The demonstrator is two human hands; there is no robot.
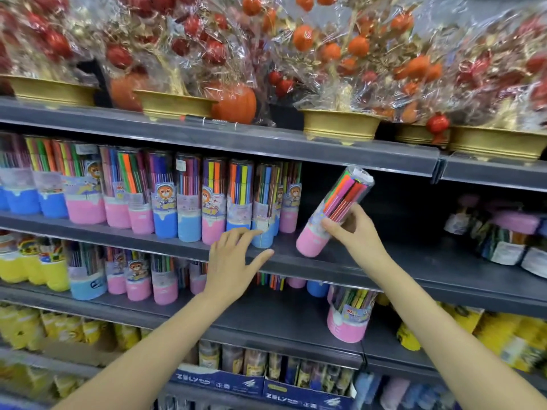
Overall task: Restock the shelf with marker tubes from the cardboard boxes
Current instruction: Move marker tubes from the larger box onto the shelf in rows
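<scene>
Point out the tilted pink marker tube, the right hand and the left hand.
tilted pink marker tube (313, 241): head view, on its pink base.
right hand (355, 232): head view, on the back of the hand, gripping the tube.
left hand (229, 258): head view, on the back of the hand, at the shelf edge.

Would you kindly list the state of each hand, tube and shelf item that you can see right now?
Right hand: grips the pink-based marker tube.
Pink-based marker tube: tilted, its base at the shelf edge.
Left hand: open, fingers against a blue-based tube.
Blue-based tube: upright, at the row's front.
Row of marker tubes: upright.
Middle shelf: bare to the right of the row.
Lower pink tube: upright, alone.
</scene>
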